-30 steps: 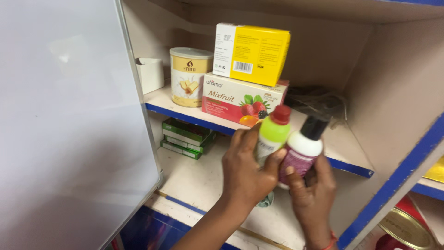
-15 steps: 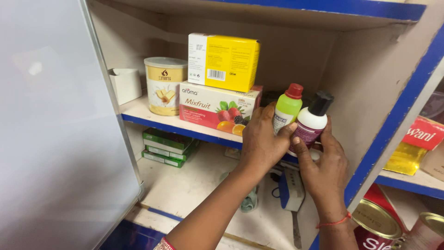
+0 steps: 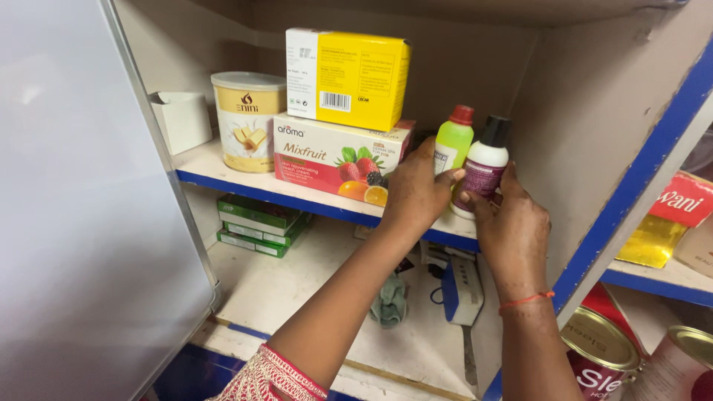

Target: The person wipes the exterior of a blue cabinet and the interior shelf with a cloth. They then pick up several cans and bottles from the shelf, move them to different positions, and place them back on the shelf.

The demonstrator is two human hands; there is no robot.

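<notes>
Here the green bottle (image 3: 451, 145) and the white bottle (image 3: 481, 168) stand upright, touching, on the shelf (image 3: 223, 172) just right of the red fruit box (image 3: 338, 157). The left hand (image 3: 416, 194) grasps the green bottle; the right hand (image 3: 512, 226) grips the white one.

On the upper shelf (image 3: 245, 177), the flat carton (image 3: 338, 157) serves as landmark. A second box (image 3: 347, 77) lies on top of it. Just left of the carton stands a tub (image 3: 247, 120), and left of that tub, further back, a small open box (image 3: 180, 120). Right of the carton, two bottles (image 3: 451, 145) (image 3: 483, 165) stand side by side near the shelf's front edge, the left hand (image 3: 416, 194) around the nearer-to-carton one, the right hand (image 3: 512, 226) around the other. Below the carton, on the lower shelf (image 3: 297, 286), lie stacked packets (image 3: 260, 224), a cloth (image 3: 390, 301) and a handled tool (image 3: 460, 293).
</notes>
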